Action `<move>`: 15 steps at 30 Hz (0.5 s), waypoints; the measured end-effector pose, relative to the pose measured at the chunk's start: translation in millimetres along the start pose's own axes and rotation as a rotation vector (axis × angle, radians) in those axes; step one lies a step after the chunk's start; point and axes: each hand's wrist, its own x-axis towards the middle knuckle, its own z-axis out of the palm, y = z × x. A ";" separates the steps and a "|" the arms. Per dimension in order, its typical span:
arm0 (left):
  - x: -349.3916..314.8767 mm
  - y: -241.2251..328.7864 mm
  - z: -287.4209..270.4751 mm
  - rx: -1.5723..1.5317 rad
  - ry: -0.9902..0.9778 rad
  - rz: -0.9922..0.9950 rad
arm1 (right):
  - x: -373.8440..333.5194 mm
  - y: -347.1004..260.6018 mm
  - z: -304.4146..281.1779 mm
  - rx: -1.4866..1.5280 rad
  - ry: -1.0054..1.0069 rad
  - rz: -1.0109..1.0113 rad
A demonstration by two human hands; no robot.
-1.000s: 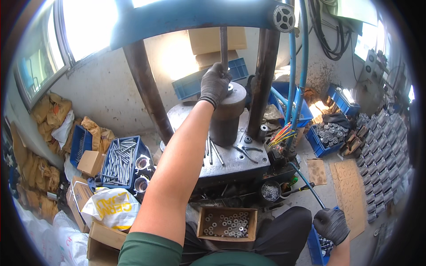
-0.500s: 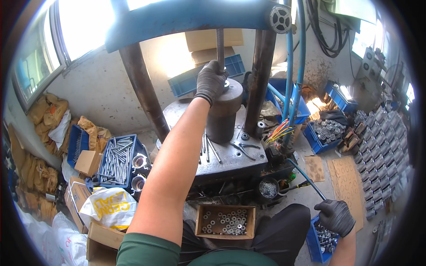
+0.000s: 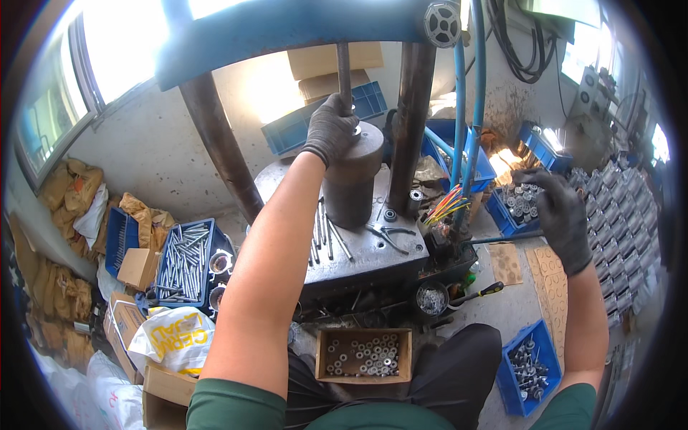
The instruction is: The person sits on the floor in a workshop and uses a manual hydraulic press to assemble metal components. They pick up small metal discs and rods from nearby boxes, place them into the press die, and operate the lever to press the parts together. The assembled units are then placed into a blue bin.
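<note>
My left hand (image 3: 331, 129), in a dark glove, is closed around the lower part of an upright metal rod (image 3: 344, 68) under the press's blue crossbeam (image 3: 287, 32). Its fingers hide the rod's lower end. Just beneath it, a small bright ring (image 3: 356, 131) shows on top of the thick steel cylinder (image 3: 351, 183). My gloved right hand (image 3: 565, 222) is raised at the right with its fingers apart. Beside its palm edge is the end of a lever (image 3: 505, 237); whether they touch is unclear. Pliers (image 3: 389, 235) and several thin rods (image 3: 337, 240) lie on the press bed (image 3: 358, 269).
A wooden box (image 3: 322, 358) of small metal rings stands before me. To the left is a blue bin (image 3: 209, 247) of metal shafts. A blue bin (image 3: 507, 387) of metal parts sits at lower right. Stacked grey cylinders (image 3: 620, 229) stand far right.
My right hand has risen from the lever's end and its fingers have opened. The lever has swung up from a downward slant to nearly level. My left hand stays at the rod.
</note>
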 end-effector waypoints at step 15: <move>-5.2 9.7 4.5 0.071 0.043 0.061 | -144.5 -39.3 -57.0 0.194 -0.934 0.269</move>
